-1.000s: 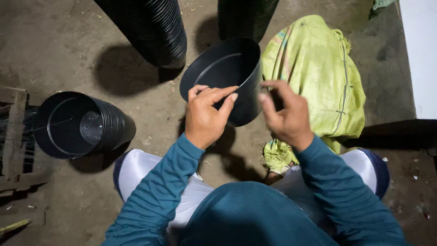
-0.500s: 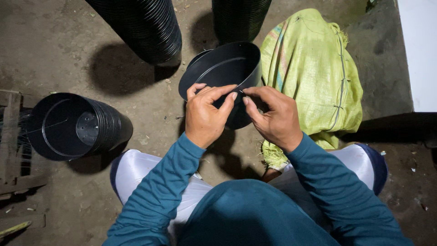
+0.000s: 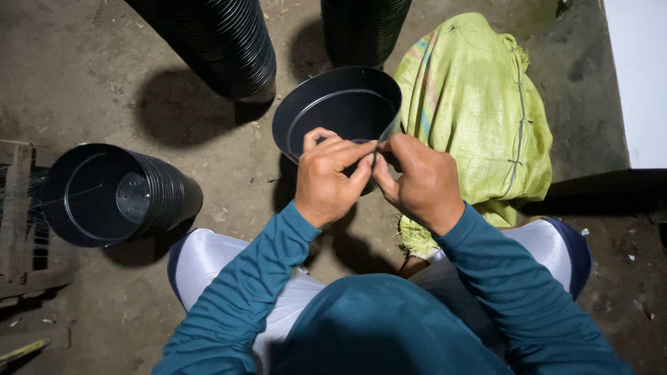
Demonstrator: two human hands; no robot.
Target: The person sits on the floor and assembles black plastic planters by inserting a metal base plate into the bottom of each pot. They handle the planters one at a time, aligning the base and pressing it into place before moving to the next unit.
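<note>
Two hands now meet at the black pot's near rim.
Left hand (image 3: 332, 175) and right hand (image 3: 419, 182), apart a second ago, both pinch the black pot (image 3: 338, 116) at twelve o'clock from the knees.

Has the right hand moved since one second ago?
Yes. The right hand moved left, away from the green sack, to meet the left hand at the black pot's rim.
</note>
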